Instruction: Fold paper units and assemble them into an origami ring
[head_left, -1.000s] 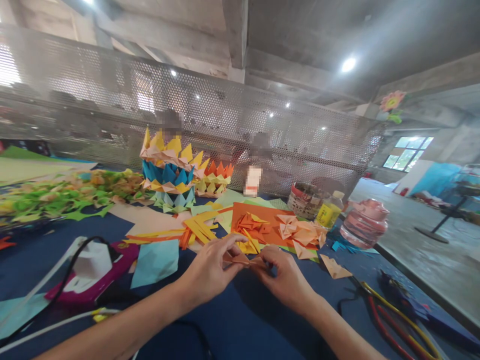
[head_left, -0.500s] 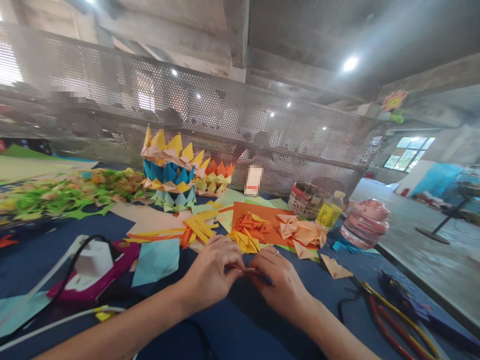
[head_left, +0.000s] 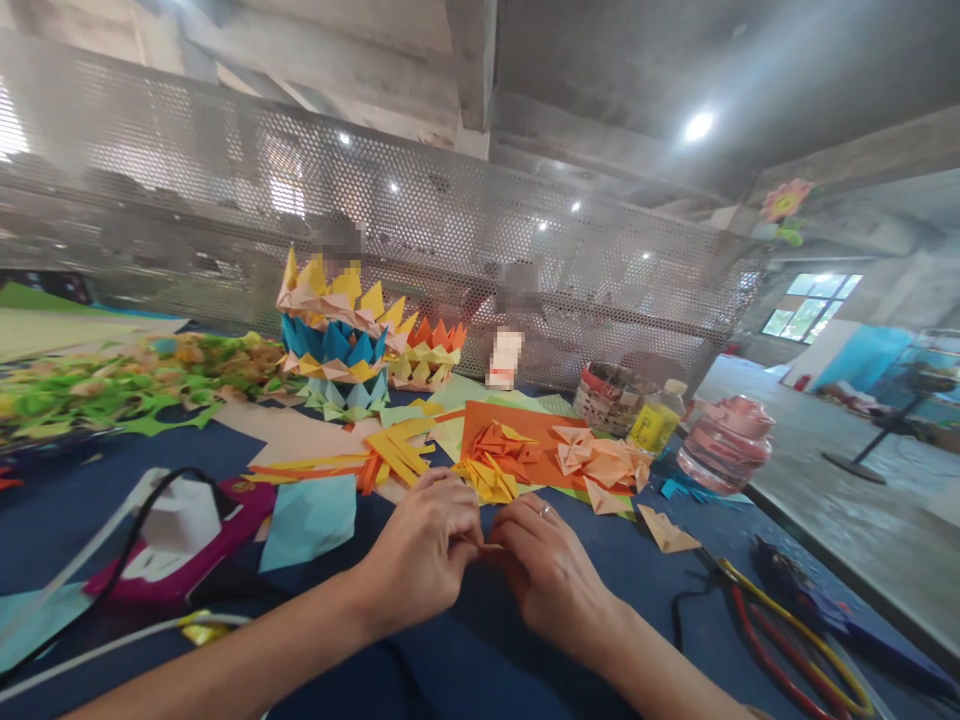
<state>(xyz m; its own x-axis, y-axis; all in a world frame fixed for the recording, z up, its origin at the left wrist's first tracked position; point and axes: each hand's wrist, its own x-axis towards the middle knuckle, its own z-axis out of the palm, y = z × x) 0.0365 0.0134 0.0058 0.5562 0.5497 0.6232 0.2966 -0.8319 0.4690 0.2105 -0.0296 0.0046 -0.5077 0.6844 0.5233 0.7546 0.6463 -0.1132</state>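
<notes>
My left hand (head_left: 424, 550) and my right hand (head_left: 544, 575) meet over the blue tablecloth (head_left: 465, 650), fingers curled and pinched together on a small folded piece of orange paper (head_left: 487, 547) that is almost wholly hidden between them. A ring shows on my right hand. Just beyond the fingers lie yellow folded pieces (head_left: 489, 482), orange folded pieces (head_left: 504, 440) on an orange sheet (head_left: 487, 420), and peach folded pieces (head_left: 600, 462).
A stacked paper crown tower (head_left: 334, 335) and a smaller orange-yellow crown (head_left: 429, 355) stand at the back. Green paper cutouts (head_left: 112, 385) lie left. A magenta tool with cable (head_left: 187, 535), a light blue sheet (head_left: 307, 520), a yellow bottle (head_left: 651, 425), a pink jar (head_left: 724, 445) and pliers (head_left: 780, 630) surround me.
My hands have closed together and drawn slightly towards me; the orange paper, spread between the fingers a second ago, is now nearly hidden in the pinch.
</notes>
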